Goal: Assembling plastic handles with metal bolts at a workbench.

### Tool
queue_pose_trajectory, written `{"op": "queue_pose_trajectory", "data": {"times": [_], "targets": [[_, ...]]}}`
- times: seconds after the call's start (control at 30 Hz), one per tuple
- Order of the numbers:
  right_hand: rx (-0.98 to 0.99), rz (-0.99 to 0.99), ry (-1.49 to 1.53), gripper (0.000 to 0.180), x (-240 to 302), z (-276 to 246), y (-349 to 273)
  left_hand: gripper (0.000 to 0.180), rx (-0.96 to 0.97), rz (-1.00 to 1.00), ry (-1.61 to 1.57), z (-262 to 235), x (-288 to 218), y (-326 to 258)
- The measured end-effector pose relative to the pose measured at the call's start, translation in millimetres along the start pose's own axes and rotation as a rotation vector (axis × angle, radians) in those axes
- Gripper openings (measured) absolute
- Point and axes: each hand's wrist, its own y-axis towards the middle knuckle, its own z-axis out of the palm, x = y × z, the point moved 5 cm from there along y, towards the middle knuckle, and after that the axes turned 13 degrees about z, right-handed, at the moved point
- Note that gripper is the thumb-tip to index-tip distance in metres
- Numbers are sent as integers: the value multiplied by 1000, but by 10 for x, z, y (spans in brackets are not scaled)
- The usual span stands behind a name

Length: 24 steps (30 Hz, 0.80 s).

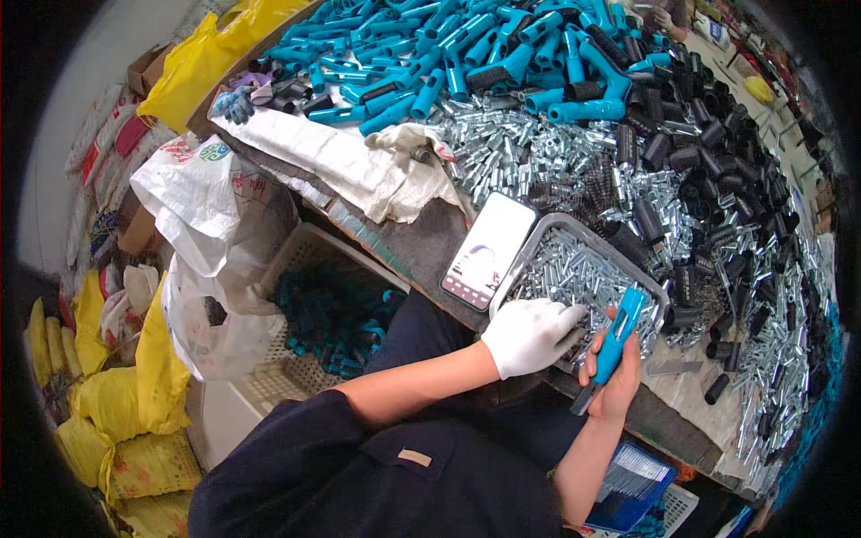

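My right hand, bare, is wrapped round a teal plastic tool handle. The handle tilts upward, with a slot in its upper part and a dark flat end sticking out below the hand. In a white glove, my left hand reaches over the near edge of a grey tray full of small metal screws. Its fingers are bent and drawn together just left of the handle. Whatever lies between the left fingertips is hidden.
A lit phone leans beside the tray. Behind are heaps of teal handles, shiny metal parts and black sleeves. A crate of teal pieces stands left below the table, near white bags and yellow sacks.
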Motion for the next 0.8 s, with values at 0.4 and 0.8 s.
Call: {"op": "queue_pose_trajectory", "data": {"times": [0.4, 0.8], "targets": [[12, -19, 4, 48, -7, -4, -12, 28, -291, 41, 43, -452, -10, -69], [-41, -26, -44, 49, 26, 54, -32, 27, -271, -219, 579, -972, 757, 43]]}}
